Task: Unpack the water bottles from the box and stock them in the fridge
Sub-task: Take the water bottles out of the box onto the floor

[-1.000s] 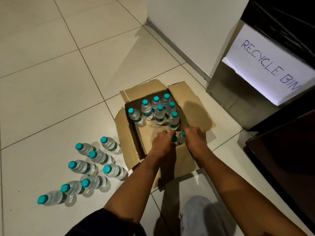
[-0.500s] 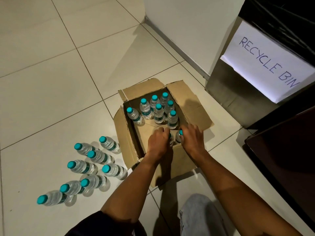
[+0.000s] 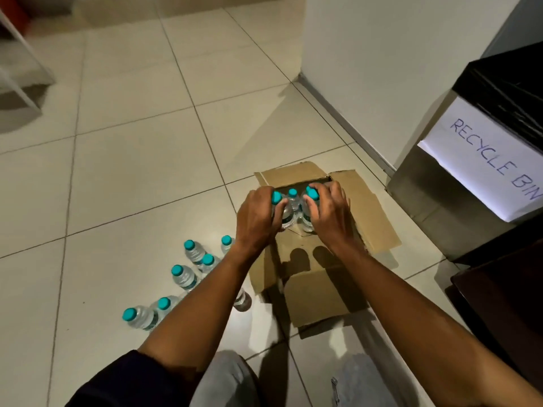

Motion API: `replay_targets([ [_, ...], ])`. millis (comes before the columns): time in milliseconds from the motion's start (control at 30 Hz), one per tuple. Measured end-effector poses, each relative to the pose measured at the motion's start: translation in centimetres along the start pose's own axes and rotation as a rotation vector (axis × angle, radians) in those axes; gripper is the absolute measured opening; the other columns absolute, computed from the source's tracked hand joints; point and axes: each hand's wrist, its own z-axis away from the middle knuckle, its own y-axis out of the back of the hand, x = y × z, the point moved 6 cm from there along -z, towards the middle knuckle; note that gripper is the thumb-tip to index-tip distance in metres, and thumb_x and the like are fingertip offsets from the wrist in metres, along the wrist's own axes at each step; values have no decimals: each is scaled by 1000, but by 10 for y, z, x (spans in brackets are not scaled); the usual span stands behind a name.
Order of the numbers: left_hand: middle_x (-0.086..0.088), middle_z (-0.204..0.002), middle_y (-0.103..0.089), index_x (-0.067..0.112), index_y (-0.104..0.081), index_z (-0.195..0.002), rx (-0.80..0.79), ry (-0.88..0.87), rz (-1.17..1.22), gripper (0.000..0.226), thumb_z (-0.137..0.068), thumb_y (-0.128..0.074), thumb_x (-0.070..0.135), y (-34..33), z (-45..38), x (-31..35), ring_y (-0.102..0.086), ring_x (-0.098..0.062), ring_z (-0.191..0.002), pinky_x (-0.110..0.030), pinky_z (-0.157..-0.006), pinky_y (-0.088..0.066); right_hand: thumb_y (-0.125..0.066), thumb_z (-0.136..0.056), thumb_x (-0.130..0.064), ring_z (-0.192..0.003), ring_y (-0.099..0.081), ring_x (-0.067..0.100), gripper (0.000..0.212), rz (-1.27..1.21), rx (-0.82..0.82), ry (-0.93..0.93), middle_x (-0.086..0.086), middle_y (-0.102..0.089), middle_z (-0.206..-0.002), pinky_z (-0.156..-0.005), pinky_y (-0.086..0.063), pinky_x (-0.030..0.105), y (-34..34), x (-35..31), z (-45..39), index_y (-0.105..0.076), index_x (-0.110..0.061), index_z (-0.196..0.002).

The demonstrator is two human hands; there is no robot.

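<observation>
While the open brown cardboard box [image 3: 346, 292] sits on the pale tiled floor [image 3: 123, 177], the left hand [image 3: 258, 220] and right hand [image 3: 330, 217] curl around a cluster of clear plastic water bottles with teal caps [image 3: 292, 207] above it. More such bottles [image 3: 183, 276] stand just left of the box.

The hands [image 3: 258, 218] [image 3: 329, 215] cover most of the held bottles [image 3: 292, 201], so their count is unclear; the box [image 3: 317, 295] interior is hidden behind them. The left forearm [image 3: 205, 304] hides some floor bottles [image 3: 183, 276]. The bin sign [image 3: 484, 160] is cut off at the right edge
</observation>
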Motion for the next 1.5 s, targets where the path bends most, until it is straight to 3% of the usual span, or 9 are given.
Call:
replay_targets([
  [200, -5, -92, -61, 14, -54, -104, 126, 200, -42, 26, -96, -54, 39, 81, 1, -70, -49, -16, -80, -27, -66, -38, -59, -96, -28, -109, -52, 25, 35, 15, -101, 72, 12, -54, -119, -94, -43, 38, -40, -87, -17, -57, -14, -128],
  [300, -5, -94, -62, 14, -55, -104, 141, 263, -86, 26, -95, -56, 39, 112, 14, -112, -52, -20, -83, -31, -67, -43, -57, -96, -30, -108, -52, 26, 35, -30, -186, 161, 12, -55, -118, -94, -43, 40, -71, -131, -19, -57, -15, -127],
  [600, -8, -91, -62, 13, -56, -98, 41, 460, -259, 24, -95, -57, 37, 163, 88, -234, -52, -24, -81, -41, -69, -48, -56, -97, -30, -106, -54, 22, 33, -102, -392, 399, 8, -57, -118, -91, -41, 37, -175, -237, 6, -57, -14, -127],
  [733, -9, -92, -64, 11, -58, -100, -59, 577, -290, 27, -93, -59, 37, 166, 120, -273, -54, -22, -80, -39, -68, -51, -57, -96, -34, -110, -52, 19, 34, -69, -492, 441, 2, -58, -121, -90, -34, 34, -220, -263, 17, -57, -21, -128],
  [1033, -10, -96, -68, 9, -61, -107, -300, 705, -342, 34, -92, -62, 39, 140, 168, -314, -57, -21, -80, -32, -68, -48, -72, -88, -26, -95, -53, 23, 30, 268, -621, 570, 2, -67, -103, -73, -22, 37, -307, -270, 59, -65, -23, -117],
  [1300, -10, -97, -68, 10, -61, -109, -395, 722, -331, 34, -92, -61, 39, 113, 179, -325, -57, -21, -80, -29, -69, -46, -81, -77, -24, -99, -51, 24, 33, 481, -731, 552, 3, -63, -93, -88, -31, 44, -338, -254, 79, -62, -23, -104],
  [1500, -9, -101, -69, 11, -60, -113, -448, 726, -341, 37, -92, -59, 42, 97, 186, -330, -60, -21, -82, -32, -76, -53, -78, -79, -18, -106, -51, 25, 37, 519, -751, 521, 4, -63, -100, -92, -32, 45, -346, -242, 81, -58, -23, -111],
])
